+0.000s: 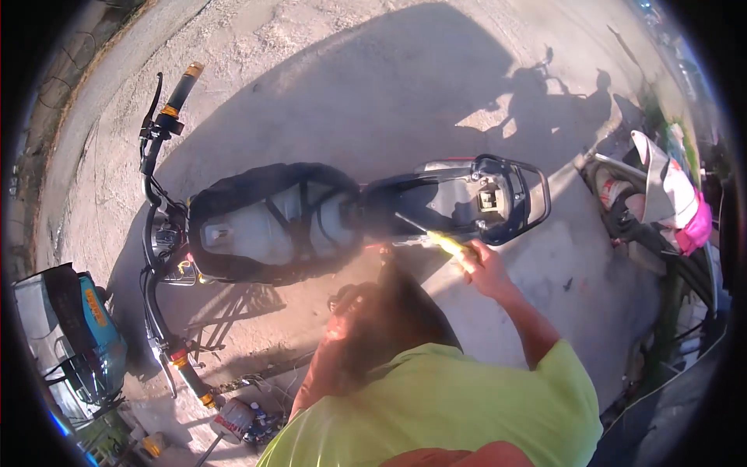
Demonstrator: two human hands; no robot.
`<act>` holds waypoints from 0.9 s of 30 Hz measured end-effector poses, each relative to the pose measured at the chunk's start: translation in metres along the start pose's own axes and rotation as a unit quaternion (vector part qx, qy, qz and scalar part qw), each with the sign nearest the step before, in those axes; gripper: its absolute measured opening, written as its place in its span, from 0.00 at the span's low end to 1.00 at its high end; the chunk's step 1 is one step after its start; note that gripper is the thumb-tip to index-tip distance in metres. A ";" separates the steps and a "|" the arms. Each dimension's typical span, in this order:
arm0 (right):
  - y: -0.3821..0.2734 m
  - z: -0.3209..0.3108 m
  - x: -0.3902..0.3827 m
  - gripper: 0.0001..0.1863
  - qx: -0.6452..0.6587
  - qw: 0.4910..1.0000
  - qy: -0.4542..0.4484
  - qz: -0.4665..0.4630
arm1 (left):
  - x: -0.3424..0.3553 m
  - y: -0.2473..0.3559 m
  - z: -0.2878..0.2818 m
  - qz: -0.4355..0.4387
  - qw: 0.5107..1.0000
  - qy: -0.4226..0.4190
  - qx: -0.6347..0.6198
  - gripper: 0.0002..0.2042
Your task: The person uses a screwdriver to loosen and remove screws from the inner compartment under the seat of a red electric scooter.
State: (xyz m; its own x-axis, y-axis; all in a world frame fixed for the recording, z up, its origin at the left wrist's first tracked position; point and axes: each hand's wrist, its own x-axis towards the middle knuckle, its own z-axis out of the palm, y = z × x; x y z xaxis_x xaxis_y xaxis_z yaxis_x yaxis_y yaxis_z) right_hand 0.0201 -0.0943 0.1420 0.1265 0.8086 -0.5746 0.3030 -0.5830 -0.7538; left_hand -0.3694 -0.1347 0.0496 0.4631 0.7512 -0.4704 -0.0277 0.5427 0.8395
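The yellow-handled tool [447, 243], gripped in the right hand [484, 270] and angled toward the motorbike [352, 210] just beyond the hands, is best kept steady along its shaft [412, 222], while how the left hand [346, 303] is set cannot be told.

We see a yellow handle on the tool [449, 244], a black bike [356, 204] with whitish inner panels [261, 233] and black, orange-banded grips [184, 89], our lime-yellow shirt [467, 381], a teal-and-black bag [101, 338] with an orange patch [94, 307], a pink-and-white bundle [674, 193] and pale grey-brown ground [568, 288].
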 end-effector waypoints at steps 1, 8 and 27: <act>-0.006 -0.037 -0.004 0.17 -0.062 0.996 0.066 0.003 | 0.010 -0.009 -0.016 -0.020 0.998 0.027 0.058 0.27; -0.007 -0.157 0.064 0.24 -0.300 0.919 0.252 0.043 | 0.019 -0.054 -0.104 -0.166 0.977 0.135 0.013 0.22; -0.001 -0.186 0.135 0.27 -0.369 0.905 0.185 0.101 | -0.001 -0.048 -0.122 -0.225 0.940 0.251 0.059 0.21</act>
State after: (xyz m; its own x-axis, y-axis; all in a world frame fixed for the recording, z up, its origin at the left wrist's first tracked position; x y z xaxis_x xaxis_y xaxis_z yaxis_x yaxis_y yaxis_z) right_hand 0.2130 0.0304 0.1247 0.5156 0.7421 -0.4284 0.7696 -0.6208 -0.1492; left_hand -0.4762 -0.1159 -0.0234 -0.0722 0.5547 -0.8289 0.1832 0.8243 0.5356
